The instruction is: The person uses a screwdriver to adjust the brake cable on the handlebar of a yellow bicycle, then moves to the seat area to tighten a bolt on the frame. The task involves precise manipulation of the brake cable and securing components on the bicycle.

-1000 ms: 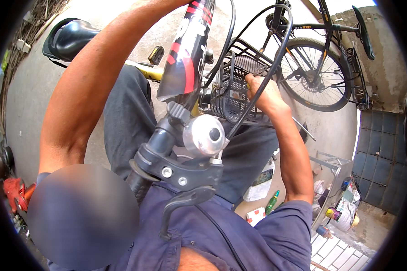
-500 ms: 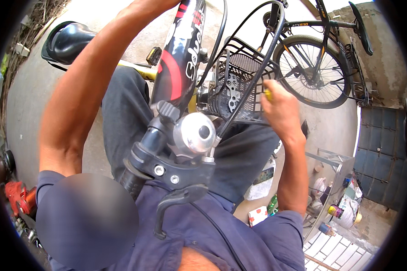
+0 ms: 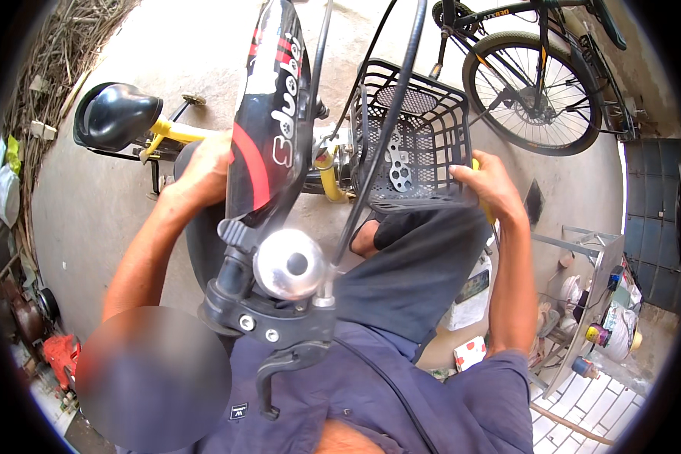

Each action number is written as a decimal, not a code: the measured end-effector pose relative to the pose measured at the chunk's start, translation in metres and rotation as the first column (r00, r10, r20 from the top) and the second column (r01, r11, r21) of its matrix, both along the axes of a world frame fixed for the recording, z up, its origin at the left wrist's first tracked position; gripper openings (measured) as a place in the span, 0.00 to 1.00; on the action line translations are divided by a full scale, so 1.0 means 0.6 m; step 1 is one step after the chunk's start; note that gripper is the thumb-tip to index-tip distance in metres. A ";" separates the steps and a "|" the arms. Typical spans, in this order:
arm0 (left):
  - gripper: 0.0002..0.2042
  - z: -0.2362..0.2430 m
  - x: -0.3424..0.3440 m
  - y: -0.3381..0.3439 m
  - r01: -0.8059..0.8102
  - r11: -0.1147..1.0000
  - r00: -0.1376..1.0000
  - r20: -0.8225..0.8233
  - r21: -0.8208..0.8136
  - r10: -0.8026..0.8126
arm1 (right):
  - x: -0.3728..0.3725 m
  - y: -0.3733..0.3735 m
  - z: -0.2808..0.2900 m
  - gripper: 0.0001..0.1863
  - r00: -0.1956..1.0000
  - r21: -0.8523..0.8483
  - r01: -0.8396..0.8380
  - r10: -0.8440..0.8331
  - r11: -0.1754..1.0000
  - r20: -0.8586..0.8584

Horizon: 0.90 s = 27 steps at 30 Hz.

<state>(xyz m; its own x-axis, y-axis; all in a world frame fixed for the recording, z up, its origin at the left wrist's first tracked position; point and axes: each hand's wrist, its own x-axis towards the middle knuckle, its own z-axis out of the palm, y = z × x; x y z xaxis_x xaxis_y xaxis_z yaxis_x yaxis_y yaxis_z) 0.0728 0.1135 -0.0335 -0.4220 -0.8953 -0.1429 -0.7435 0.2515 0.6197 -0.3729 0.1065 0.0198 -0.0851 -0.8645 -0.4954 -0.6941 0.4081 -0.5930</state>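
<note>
A small bicycle stands close in front of me, with a black padded bar cover (image 3: 268,113) patterned in red and white. My left hand (image 3: 208,170) is at the left of this cover, its fingers hidden behind it. My right hand (image 3: 493,185) is closed round a yellow-handled tool (image 3: 476,164), whose working end I cannot make out. Its thumb lies by the right rim of the black basket (image 3: 461,125). Inside the basket rests a flat metal multi-hole wrench (image 3: 398,163). Nearest me are a silver bell (image 3: 289,264) and a black brake lever (image 3: 280,367).
The bicycle's black saddle (image 3: 117,113) and yellow frame (image 3: 181,132) extend left. Another bicycle's wheel (image 3: 533,94) stands at the far right. A metal stand (image 3: 598,280) with bottles and bags is at the right. Dry sticks (image 3: 60,57) lie along the far left.
My left hand has come down from the top edge to beside the bar cover. My right hand has moved slightly right and nearer, still holding the yellow-handled tool. The view has shifted.
</note>
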 end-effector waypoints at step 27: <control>0.13 -0.107 -0.041 -0.127 0.021 0.991 0.996 0.084 0.135 -0.033 | -0.023 -0.298 -0.001 0.15 0.944 -0.327 -0.312 0.331 0.892 0.000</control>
<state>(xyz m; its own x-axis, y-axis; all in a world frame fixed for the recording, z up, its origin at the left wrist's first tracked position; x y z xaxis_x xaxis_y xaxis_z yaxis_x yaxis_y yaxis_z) 0.0483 0.0371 -0.0978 -0.4268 -0.8541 -0.2972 -0.7895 0.1916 0.5831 -0.3868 -0.0724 0.0190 0.2434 -0.9520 -0.1855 -0.7183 -0.0484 -0.6940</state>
